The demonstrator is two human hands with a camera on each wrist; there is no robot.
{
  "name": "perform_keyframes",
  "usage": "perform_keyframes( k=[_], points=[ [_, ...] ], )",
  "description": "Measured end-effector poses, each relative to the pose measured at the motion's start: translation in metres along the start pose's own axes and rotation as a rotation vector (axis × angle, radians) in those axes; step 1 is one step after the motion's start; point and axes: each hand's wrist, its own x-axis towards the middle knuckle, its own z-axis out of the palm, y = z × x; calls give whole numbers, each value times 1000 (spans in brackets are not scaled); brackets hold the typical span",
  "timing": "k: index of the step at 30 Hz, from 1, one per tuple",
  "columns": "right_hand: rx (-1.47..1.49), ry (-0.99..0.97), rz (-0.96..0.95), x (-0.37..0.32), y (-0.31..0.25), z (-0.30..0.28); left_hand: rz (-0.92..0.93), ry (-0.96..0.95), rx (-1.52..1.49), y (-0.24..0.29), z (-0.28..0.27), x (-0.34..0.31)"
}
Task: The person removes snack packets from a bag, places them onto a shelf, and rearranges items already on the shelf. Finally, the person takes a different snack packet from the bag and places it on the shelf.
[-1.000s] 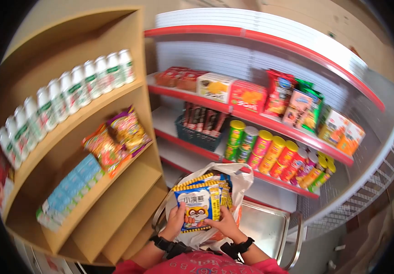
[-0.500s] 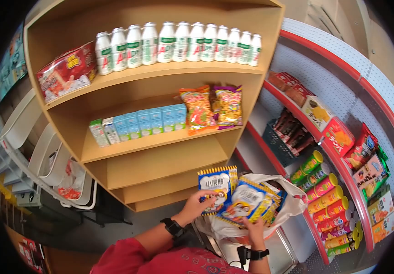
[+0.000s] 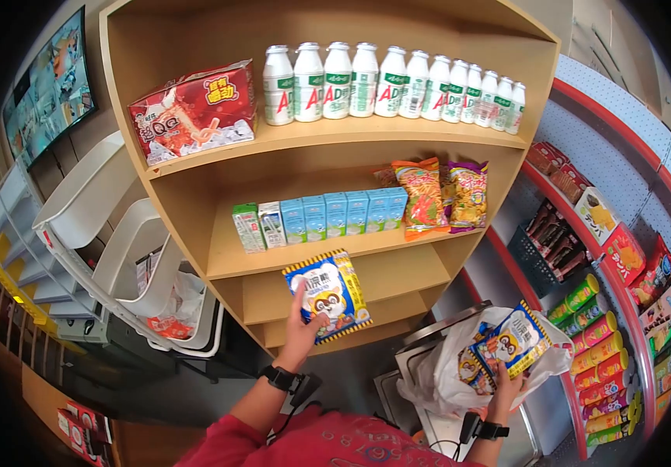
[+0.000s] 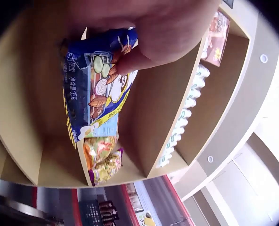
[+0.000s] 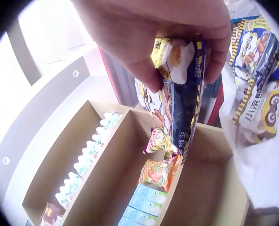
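My left hand (image 3: 299, 333) grips a blue snack packet (image 3: 326, 302) with a raccoon-like cartoon face and yellow striped edges, thumb across its front. In the head view this packet overlaps the lower boards of the wooden shelf unit (image 3: 421, 271). Over to the right, my right hand (image 3: 506, 395) pinches a matching packet (image 3: 516, 342) above an open white plastic bag (image 3: 432, 377). More such packets (image 5: 257, 61) lie inside the bag, as the right wrist view shows. The left wrist view shows the left packet's printed front (image 4: 102, 89) close to the shelves.
White bottles (image 3: 391, 82) and a red box (image 3: 195, 113) stand on an upper shelf; blue cartons (image 3: 335, 214) and puffed snack bags (image 3: 422, 198) sit below. A red-edged rack (image 3: 584, 373) with canisters flanks the right. White bins (image 3: 137, 257) stand left; a metal cart (image 3: 444, 436) holds the bag.
My view has turned left toward the wooden shelves. The hands, earlier together at the packets, have parted: the left has carried one packet leftward, while the right holds another above the bag.
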Motion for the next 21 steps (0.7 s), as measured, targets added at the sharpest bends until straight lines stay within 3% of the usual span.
perform_keyframes(
  k=[2, 4, 8, 9, 15, 21],
  points=[
    [-5, 20, 33, -16, -17, 27, 235, 123, 43, 15, -23, 12],
    [-47, -12, 93, -22, -17, 38, 335, 206, 122, 41, -45, 18],
    [-72, -39, 41, -37, -19, 60, 416, 481, 185, 44, -109, 33],
    [-68, -33, 64, -42, -19, 63, 328, 520, 160, 45, -125, 36],
    [-1, 23, -4, -70, -27, 86, 160, 448, 56, 61, -165, 50],
    [-21, 92, -7, -102, -31, 96, 214, 385, 54, 49, -181, 79]
  ],
)
